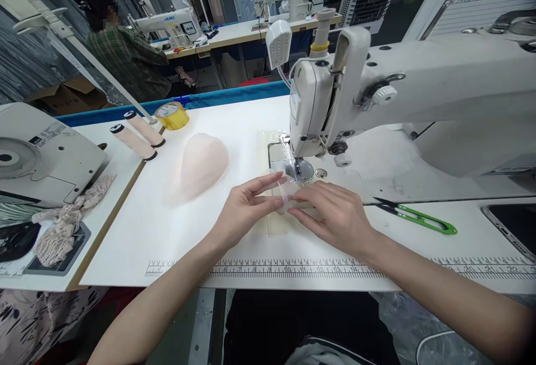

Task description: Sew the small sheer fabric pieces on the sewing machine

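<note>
Just in front of the sewing machine's needle, both hands hold a small piece of thin, pale, see-through fabric. My left hand pinches its left side between thumb and fingers. From the right, my right hand grips the other side, its fingers closed and partly hiding the cloth. The white sewing machine stands over the needle plate, a little beyond my fingertips. To the left on the white table lies a rounded, pale pink piece of sheer fabric, apart from my hands.
Green-handled thread snips and a phone lie on the right. Two thread cones and a yellow tape roll lie at the back left. Another machine stands far left. Behind, a person sits near more sewing machines.
</note>
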`<state>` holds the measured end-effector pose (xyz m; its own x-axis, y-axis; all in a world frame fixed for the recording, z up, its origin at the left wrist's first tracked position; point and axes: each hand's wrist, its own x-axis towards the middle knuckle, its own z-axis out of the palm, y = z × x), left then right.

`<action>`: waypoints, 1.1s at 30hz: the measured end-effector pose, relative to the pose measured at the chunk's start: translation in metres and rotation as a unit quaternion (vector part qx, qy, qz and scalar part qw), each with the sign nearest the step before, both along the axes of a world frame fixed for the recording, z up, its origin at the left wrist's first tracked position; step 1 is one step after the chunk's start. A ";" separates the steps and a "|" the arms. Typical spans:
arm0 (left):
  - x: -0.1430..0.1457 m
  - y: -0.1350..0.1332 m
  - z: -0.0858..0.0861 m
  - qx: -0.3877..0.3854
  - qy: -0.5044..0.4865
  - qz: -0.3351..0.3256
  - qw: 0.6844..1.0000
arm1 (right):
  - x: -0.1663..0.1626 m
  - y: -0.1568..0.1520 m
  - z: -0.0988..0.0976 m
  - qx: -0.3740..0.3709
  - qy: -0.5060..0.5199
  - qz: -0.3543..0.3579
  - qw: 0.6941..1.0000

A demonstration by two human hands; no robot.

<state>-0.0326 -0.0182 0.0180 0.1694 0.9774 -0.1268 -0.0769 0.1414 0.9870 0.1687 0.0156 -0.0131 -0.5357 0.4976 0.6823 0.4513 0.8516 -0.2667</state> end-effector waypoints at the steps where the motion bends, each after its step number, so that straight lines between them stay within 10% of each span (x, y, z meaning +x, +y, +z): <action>1: 0.000 0.000 0.000 0.000 0.003 0.001 1.000 | 0.000 0.000 0.000 -0.001 0.001 -0.001 1.000; 33: 0.002 0.000 0.000 0.032 -0.028 0.028 0.999 | -0.005 -0.004 0.003 0.040 -0.035 0.034 0.998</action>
